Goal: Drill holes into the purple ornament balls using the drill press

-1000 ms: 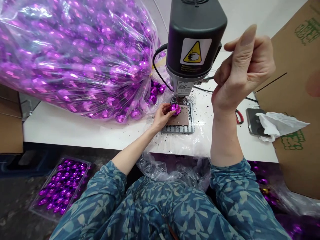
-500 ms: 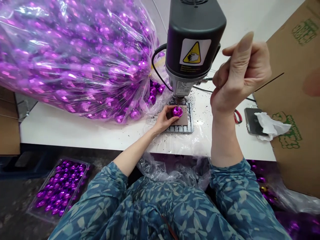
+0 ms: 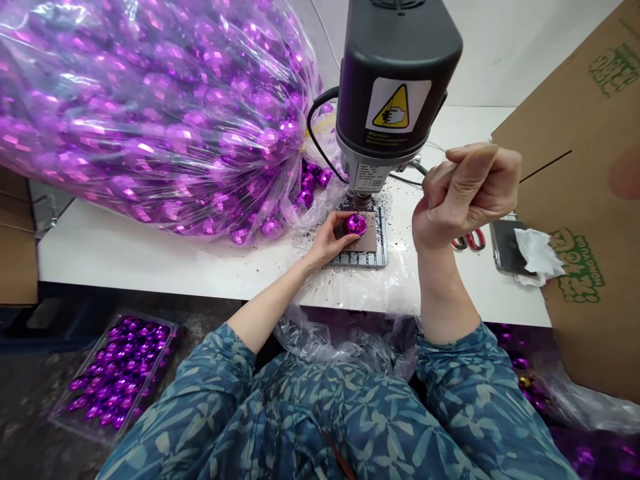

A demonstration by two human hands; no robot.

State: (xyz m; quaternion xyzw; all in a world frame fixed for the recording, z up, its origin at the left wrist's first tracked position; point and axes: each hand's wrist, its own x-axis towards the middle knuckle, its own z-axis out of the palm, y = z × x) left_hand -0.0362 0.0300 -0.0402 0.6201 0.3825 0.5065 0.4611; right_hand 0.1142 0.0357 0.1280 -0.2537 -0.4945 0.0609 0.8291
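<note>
A dark grey bench drill (image 3: 397,87) stands on the white table (image 3: 150,260), its bit just above a small plate (image 3: 369,241). My left hand (image 3: 327,239) pinches a shiny purple faceted ball (image 3: 356,224) and holds it on the plate under the bit. My right hand (image 3: 463,197) is raised to the right of the drill head, fingers closed round the thin feed lever (image 3: 545,165) that sticks out to the right.
A big clear bag of purple balls (image 3: 150,113) fills the table's left. Red-handled scissors (image 3: 470,240), a phone (image 3: 507,247) with a tissue, and a cardboard box (image 3: 590,200) sit right. A tray of purple balls (image 3: 117,370) lies on the floor at left.
My right hand has come down on the lever, from high beside the drill head to level with the chuck. My left hand has shifted the ball under the bit.
</note>
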